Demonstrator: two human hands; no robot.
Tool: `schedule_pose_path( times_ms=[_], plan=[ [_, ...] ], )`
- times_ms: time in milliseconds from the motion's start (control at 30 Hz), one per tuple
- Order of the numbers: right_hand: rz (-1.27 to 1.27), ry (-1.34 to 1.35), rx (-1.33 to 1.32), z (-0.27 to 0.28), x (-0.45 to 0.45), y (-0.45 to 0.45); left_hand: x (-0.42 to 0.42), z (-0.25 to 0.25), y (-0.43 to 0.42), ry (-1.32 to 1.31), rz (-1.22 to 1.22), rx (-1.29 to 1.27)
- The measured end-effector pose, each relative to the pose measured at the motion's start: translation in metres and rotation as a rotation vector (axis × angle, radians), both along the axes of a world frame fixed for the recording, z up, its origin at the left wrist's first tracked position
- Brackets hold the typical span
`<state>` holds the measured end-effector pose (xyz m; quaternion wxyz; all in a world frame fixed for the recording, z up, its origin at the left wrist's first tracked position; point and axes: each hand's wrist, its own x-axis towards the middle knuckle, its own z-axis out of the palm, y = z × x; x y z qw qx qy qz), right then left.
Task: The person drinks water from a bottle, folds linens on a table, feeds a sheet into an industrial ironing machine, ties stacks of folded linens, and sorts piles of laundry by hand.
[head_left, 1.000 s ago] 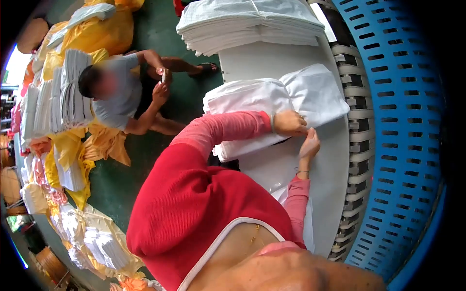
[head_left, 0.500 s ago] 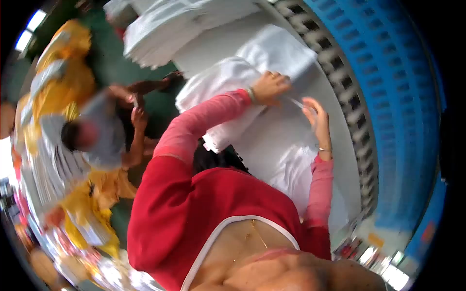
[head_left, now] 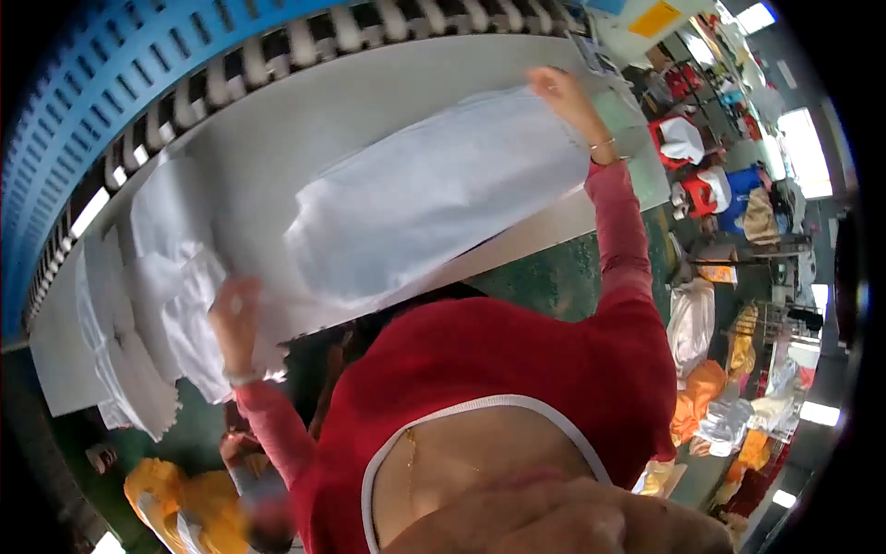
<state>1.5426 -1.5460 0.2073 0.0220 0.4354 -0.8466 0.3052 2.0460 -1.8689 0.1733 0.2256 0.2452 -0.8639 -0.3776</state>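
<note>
A long piece of white cloth (head_left: 434, 198) lies spread on the pale table (head_left: 268, 125) in front of me. At its far right corner is my right hand (head_left: 565, 100), with fingers bent and thumb apart; I see nothing clearly between them. My left hand (head_left: 235, 323) is blurred, over or beside a crumpled white cloth (head_left: 189, 277) near the table's front edge. Whether its fingers hold that cloth cannot be made out. Further left, a stack of white cloth (head_left: 115, 337) hangs over the front edge.
A blue slotted guard (head_left: 175, 69) and a row of pale rollers (head_left: 305, 42) run along the table's back. Behind the table's left end is a person (head_left: 263, 517) beside yellow cloth bundles (head_left: 175, 494). Red stools (head_left: 678, 143) and more bundles stand at right.
My view has swung round, so the blue guard moved from right to upper left. My hands, close together before, are now wide apart. The white cloth now lies spread between them.
</note>
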Motion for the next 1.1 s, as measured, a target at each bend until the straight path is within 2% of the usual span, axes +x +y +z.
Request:
schedule_pose_path(
  times_ms=[67, 133, 167, 233, 300, 400, 467, 500, 533, 567, 600, 633, 667, 700, 733, 767, 800, 833, 867, 900, 967, 1000, 1033, 1067, 1100],
  plan=[
    [-0.188, 0.039, -0.017, -0.042, -0.057, 0.071, -0.008, 0.013, 0.034, 0.023, 0.180, 0.117],
    [-0.281, 0.076, 0.111, -0.090, -0.115, 0.148, -0.012, 0.012, 0.053, 0.112, 0.138, -0.003],
    [-0.362, 0.058, 0.347, -0.119, -0.139, 0.183, -0.017, 0.012, 0.065, 0.139, 0.220, 0.088],
    [-0.493, 0.034, 0.817, -0.165, -0.171, 0.230, -0.028, 0.017, 0.085, 0.198, 0.232, 0.055],
    [-0.554, 0.086, 0.783, -0.179, -0.147, 0.245, -0.040, 0.025, 0.103, 0.224, 0.268, -0.032],
    [-0.544, -0.032, 0.531, -0.199, -0.109, 0.251, -0.037, 0.016, 0.112, 0.354, 0.281, 0.295],
    [-0.404, 0.048, 0.475, -0.214, -0.101, 0.252, -0.029, 0.002, 0.105, 0.328, 0.266, 0.211],
    [-0.313, 0.228, 0.327, -0.231, -0.100, 0.262, -0.025, -0.009, 0.104, 0.328, 0.456, 0.427],
    [-0.269, -0.010, 0.314, -0.220, -0.101, 0.254, -0.014, -0.024, 0.097, 0.358, 0.261, 0.203],
    [-0.252, -0.063, 0.309, -0.217, -0.104, 0.250, -0.022, -0.038, 0.107, 0.533, 0.468, 0.237],
    [-0.270, -0.039, 0.305, -0.219, -0.104, 0.253, -0.020, -0.031, 0.105, 0.325, 0.534, 0.310],
    [-0.314, 0.022, 0.294, -0.219, -0.105, 0.256, -0.027, -0.030, 0.118, 0.397, 0.494, 0.141],
    [-0.347, 0.072, 0.283, -0.219, -0.107, 0.261, -0.028, -0.026, 0.128, 0.405, 0.534, 0.224],
    [-0.367, 0.098, 0.269, -0.215, -0.114, 0.266, -0.034, -0.027, 0.133, 0.428, 0.534, 0.017],
    [-0.275, 0.116, 0.395, -0.189, -0.119, 0.265, -0.042, -0.008, 0.135, 0.322, 0.631, 0.365],
    [-0.311, 0.060, 0.455, -0.193, -0.150, 0.270, -0.038, -0.016, 0.133, 0.382, 0.585, 0.418],
    [-0.340, -0.277, 0.297, -0.151, -0.132, 0.244, -0.037, -0.017, 0.138, 0.422, 0.618, 0.391],
    [-0.322, -0.159, 0.345, -0.117, -0.124, 0.232, -0.034, -0.018, 0.138, 0.435, 0.610, 0.425],
    [-0.228, -0.029, 0.171, -0.112, -0.136, 0.225, -0.030, -0.020, 0.138, 0.447, 0.595, 0.461],
    [-0.130, 0.117, 0.019, -0.095, -0.131, 0.208, -0.030, -0.020, 0.140, 0.478, 0.577, 0.442],
    [0.089, -0.218, -0.276, -0.043, -0.102, 0.140, -0.028, -0.028, 0.139, 0.522, 0.540, 0.422],
    [0.193, 0.159, -0.055, -0.011, -0.083, 0.098, -0.030, -0.028, 0.140, 0.554, 0.550, 0.432],
    [0.080, -0.011, -0.033, -0.002, -0.067, 0.055, -0.034, -0.028, 0.140, 0.581, 0.554, 0.450],
    [0.264, -0.116, -0.257, 0.019, -0.012, 0.004, -0.034, -0.027, 0.140, 0.608, 0.558, 0.469],
    [0.312, -0.077, -0.171, 0.026, 0.015, -0.036, -0.031, -0.032, 0.134, 0.594, 0.472, 0.438]
  ],
)
